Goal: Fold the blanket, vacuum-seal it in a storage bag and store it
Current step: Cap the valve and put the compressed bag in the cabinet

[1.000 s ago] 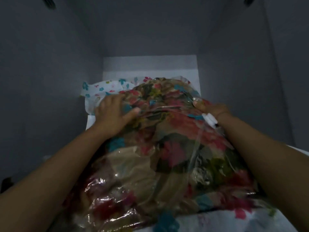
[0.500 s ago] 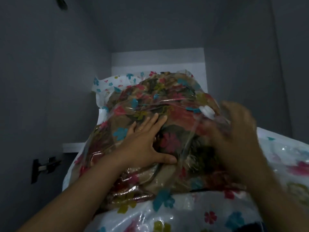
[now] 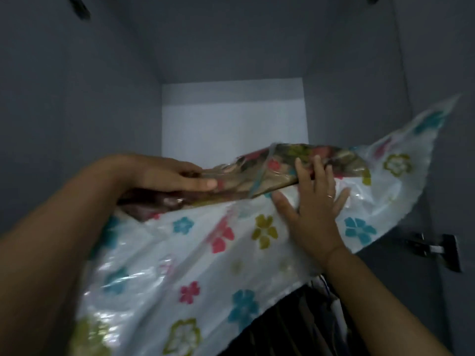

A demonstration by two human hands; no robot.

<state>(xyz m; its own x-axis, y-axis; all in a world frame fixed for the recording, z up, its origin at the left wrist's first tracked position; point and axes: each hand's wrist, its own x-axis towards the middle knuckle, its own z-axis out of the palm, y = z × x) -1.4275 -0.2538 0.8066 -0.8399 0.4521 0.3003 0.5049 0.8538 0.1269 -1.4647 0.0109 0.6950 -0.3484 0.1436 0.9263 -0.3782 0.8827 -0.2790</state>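
My left hand [image 3: 177, 177] pinched the blanket [image 3: 280, 163] through the bag [image 3: 205, 255] at the bag's far left. My right hand [image 3: 312, 214] lay flat on the bag, fingers [image 3: 319, 173] spread, tips touching the blanket's right part.

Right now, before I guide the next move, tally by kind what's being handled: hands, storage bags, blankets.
Hands: 2, the left hand and the right hand
Bags: 1, the storage bag
Bedding: 1, the blanket inside it
Total: 4
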